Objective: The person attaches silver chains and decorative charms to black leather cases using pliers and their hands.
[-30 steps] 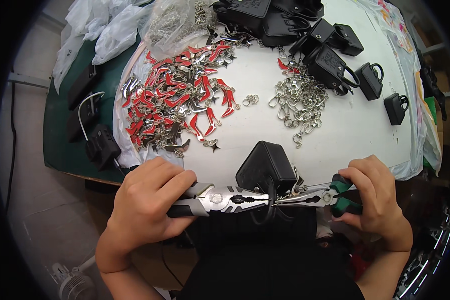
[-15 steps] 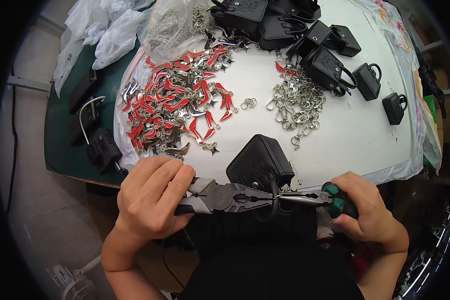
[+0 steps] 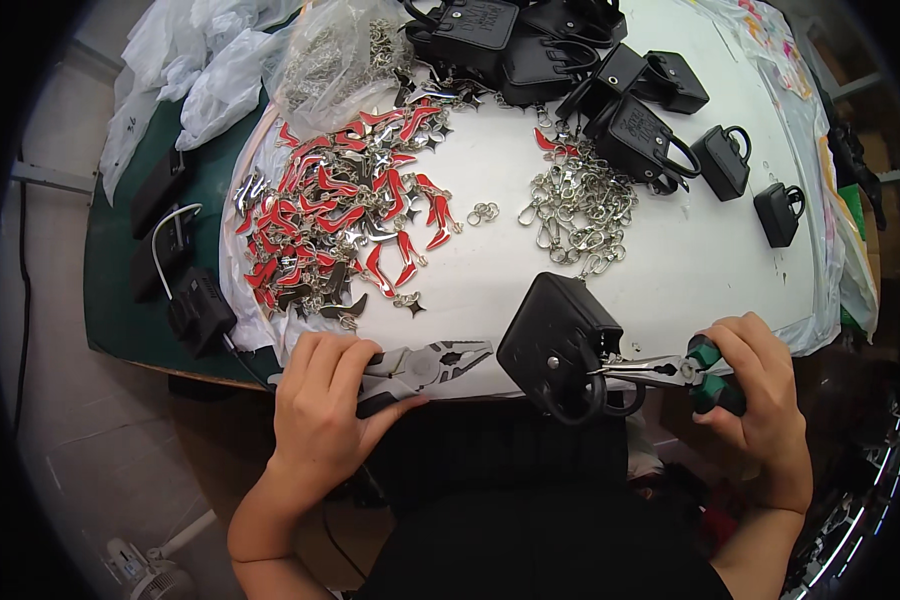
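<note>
My left hand (image 3: 328,395) is closed round the handles of grey combination pliers (image 3: 425,370), whose jaws stand apart with nothing between them. In my right hand (image 3: 760,390) are green-and-black-handled needle-nose pliers (image 3: 660,371). Their slim tips reach the handle of a small black bag (image 3: 560,335) at the table's front edge; whether they grip a ring there is too small to tell. The bag lies tilted, with its handle loops hanging over the edge.
Red high-heel charms (image 3: 340,205) with chains are heaped at the left. Silver clasps (image 3: 580,215) lie in a pile at centre right, and a few loose rings (image 3: 483,213) between the piles. More black bags (image 3: 645,135) stand far right. A clear plastic bag (image 3: 340,65) holds chains.
The combination pliers have come away from the bag's handle and moved left, their jaws apart. The black bag and the needle-nose pliers have shifted to the right.
</note>
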Action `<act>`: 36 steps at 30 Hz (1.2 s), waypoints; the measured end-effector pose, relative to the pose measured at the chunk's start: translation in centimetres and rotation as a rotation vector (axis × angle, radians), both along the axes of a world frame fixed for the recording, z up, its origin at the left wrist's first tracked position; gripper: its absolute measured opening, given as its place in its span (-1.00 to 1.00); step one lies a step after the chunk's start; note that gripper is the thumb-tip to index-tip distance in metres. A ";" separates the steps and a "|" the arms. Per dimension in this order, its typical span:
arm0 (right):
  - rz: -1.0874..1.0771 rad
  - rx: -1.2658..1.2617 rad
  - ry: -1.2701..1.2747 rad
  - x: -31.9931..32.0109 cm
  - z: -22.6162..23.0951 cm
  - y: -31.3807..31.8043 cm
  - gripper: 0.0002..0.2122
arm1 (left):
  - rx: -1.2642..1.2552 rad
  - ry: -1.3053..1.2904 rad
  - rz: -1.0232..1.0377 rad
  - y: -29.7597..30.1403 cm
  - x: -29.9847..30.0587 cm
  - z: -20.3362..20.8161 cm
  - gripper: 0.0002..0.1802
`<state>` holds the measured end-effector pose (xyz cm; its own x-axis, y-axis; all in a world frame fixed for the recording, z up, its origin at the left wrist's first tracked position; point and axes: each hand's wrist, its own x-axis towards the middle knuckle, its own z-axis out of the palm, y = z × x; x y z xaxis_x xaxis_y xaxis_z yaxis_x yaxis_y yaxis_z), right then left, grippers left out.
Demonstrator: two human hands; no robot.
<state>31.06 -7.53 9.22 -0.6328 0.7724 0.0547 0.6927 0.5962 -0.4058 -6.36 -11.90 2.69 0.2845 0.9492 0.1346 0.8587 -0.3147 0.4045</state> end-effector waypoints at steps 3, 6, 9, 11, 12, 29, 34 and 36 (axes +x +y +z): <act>0.010 0.030 0.007 0.6 -0.1 0.2 -0.37 | 0.036 0.034 -0.002 -0.5 1.0 -1.9 -0.39; 0.021 0.054 -0.015 0.4 0.3 0.3 -0.39 | 0.067 0.073 -0.014 -0.1 1.2 -2.2 -0.36; 0.037 -0.013 0.021 0.0 0.3 0.4 -0.39 | -0.003 -0.382 -0.117 1.2 2.4 -1.3 -0.19; 0.058 -0.179 0.104 -0.4 0.3 0.4 -0.41 | 0.042 -0.512 -0.235 3.1 4.6 -0.3 -0.15; 0.066 -0.174 0.108 -0.5 0.1 0.4 -0.41 | 0.092 -0.637 -0.349 3.6 5.4 0.1 -0.11; -0.015 0.067 0.174 -3.6 -2.9 3.2 -0.58 | -0.676 -0.979 -0.446 4.0 5.6 -0.2 -0.07; 0.192 -0.220 0.639 -8.8 -3.9 4.2 -0.74 | -0.656 -0.920 -0.499 3.9 5.4 0.6 -0.11; 0.147 -0.462 0.786 -9.4 -5.1 4.5 -0.82 | -0.630 -0.921 -0.471 3.6 4.9 1.1 -0.12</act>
